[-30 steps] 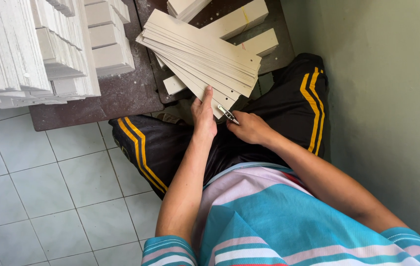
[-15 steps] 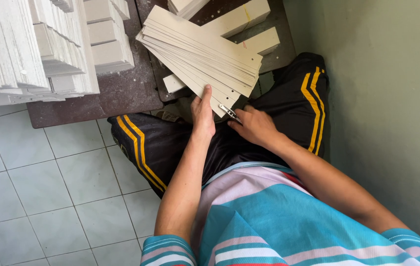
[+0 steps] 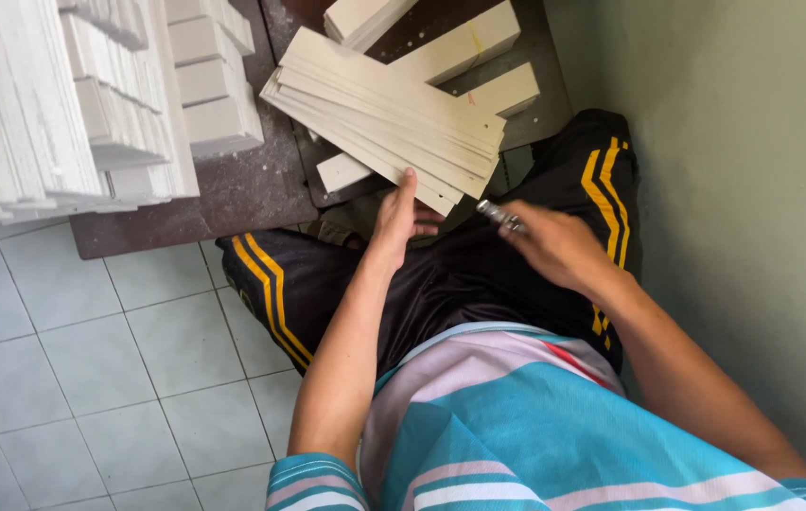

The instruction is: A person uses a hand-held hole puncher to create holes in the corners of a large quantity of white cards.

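Observation:
A fanned stack of thin pale wooden slats rests on a dark low board in front of my knees. My left hand lies against the near end of the stack, fingers on its lower edge. My right hand is to the right of the stack, closed around a small silvery metal tool whose tip points toward the slats. I sit with black trousers with yellow stripes and a striped shirt.
Tall piles of white slatted wood pieces stand at the left on the dark board. Thicker pale wood blocks lie behind the slats. A green wall is close on the right. Pale floor tiles lie at the lower left.
My right hand with the metal tool has drawn away to the right from the end of the slats. My left hand stays at the stack's near edge.

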